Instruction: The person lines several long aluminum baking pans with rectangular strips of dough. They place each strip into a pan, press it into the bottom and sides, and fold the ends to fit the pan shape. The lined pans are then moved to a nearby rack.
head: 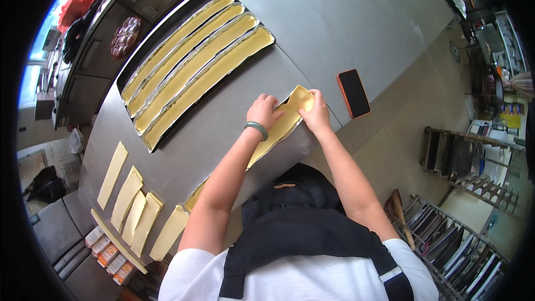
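A long, narrow foil mould lined with pale yellow dough (269,142) lies slantwise along the near edge of the steel table. My right hand (316,113) grips its far end, thumb pressing on the dough inside and fingers around the outside. My left hand (263,113), below a green bangle (256,130), holds the long side, with its thumb over the dough and fingers curled at the rim. The dough stands up in a point at that end. My left forearm hides part of the mould's length. Beyond, a black baking tray (163,35) holds several dough-lined foil moulds (209,77).
Flat dough strips (136,223) lie at the table's left end, some overlapping. A phone in an orange case (354,93) rests right of my hands. Racks of trays (451,242) stand on the floor at right. Printed cartons (108,255) are beyond the left edge.
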### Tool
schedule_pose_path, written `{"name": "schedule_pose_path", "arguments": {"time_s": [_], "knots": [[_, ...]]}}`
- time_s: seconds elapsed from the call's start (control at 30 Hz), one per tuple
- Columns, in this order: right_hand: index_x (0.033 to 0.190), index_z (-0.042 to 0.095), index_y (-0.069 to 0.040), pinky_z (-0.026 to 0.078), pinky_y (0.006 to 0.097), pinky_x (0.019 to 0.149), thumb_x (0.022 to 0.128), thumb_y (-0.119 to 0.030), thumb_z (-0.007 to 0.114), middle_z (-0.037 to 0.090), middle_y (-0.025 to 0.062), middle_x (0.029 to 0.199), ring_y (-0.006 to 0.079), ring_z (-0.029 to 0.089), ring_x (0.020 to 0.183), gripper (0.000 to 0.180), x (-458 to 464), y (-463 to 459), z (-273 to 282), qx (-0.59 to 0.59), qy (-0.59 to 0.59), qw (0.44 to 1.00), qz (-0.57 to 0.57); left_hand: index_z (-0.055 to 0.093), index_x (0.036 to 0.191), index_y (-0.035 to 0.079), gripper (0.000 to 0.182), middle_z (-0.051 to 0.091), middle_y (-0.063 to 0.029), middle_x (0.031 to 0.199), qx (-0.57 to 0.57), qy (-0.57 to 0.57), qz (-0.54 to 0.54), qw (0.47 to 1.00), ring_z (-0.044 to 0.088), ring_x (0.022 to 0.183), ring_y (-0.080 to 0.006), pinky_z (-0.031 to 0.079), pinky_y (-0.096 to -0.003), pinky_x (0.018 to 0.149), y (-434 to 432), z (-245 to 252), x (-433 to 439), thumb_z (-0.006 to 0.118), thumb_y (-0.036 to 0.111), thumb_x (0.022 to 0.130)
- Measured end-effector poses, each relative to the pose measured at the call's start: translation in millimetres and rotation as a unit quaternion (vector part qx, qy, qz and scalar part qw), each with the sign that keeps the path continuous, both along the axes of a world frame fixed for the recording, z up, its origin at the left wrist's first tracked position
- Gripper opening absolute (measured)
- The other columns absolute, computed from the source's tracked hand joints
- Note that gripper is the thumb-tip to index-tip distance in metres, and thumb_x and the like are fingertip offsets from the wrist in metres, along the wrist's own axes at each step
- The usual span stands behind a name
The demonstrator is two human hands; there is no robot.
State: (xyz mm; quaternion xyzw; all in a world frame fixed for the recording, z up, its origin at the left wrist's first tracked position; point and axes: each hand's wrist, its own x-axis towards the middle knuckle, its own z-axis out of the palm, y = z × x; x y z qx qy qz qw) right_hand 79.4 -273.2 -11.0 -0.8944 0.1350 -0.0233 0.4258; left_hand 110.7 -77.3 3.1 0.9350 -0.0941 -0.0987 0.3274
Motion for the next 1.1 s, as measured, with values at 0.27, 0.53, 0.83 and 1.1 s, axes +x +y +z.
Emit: {"name": "schedule_pose_path", "arguments": {"time_s": [0.27,0.53,0.83,1.1], "knots": [[0.093,0.059,-0.002,0.055,0.0342,0.055,0.08,-0.016,0.083,0.07,0.0127,0.085,0.0178,0.072,0.07,0.031,-1.6,-1.7,-13.2,0.05,0.072,0.993,-0.073,0.075,0.109,0.008,0.03,0.067,-0.0083,0.103,-0.027,0.091,-0.06,0.994,0.067,0.096,-0.0304,0.055,-0.0425,0.082,-30.8,0.7,39.9,0.079,0.026,0.085],[0.092,0.06,-0.002,0.056,0.0413,0.072,0.084,-0.012,0.077,0.07,0.0134,0.078,0.0324,0.07,0.074,0.022,-4.4,1.4,-4.0,0.118,0.045,0.988,-0.086,0.076,0.099,0.011,0.015,0.068,-0.0083,0.1,-0.11,0.066,-0.103,0.986,0.068,0.095,-0.0301,0.055,-0.0414,0.081,-31.9,2.0,46.7,0.073,0.021,0.088],[0.097,0.065,-0.002,0.053,0.0414,0.07,0.095,-0.021,0.072,0.069,0.0117,0.087,0.0286,0.067,0.077,0.02,-1.5,2.3,6.4,0.006,0.005,0.999,-0.049,0.077,0.108,0.01,0.02,0.066,-0.0064,0.097,-0.074,0.033,-0.115,0.99,0.065,0.086,-0.0252,0.053,-0.0382,0.078,-41.5,2.8,49.9,0.071,0.015,0.089],[0.124,0.068,-0.008,0.056,0.0285,0.078,0.104,-0.041,0.065,0.071,0.0008,0.108,0.0109,0.066,0.086,0.039,-10.5,-13.6,17.9,0.529,0.184,0.795,-0.232,0.079,0.102,0.007,0.018,0.068,-0.0064,0.091,-0.152,0.063,-0.173,0.971,0.063,0.078,-0.0209,0.053,-0.0341,0.073,-39.8,6.0,68.1,0.08,0.018,0.087]]}}
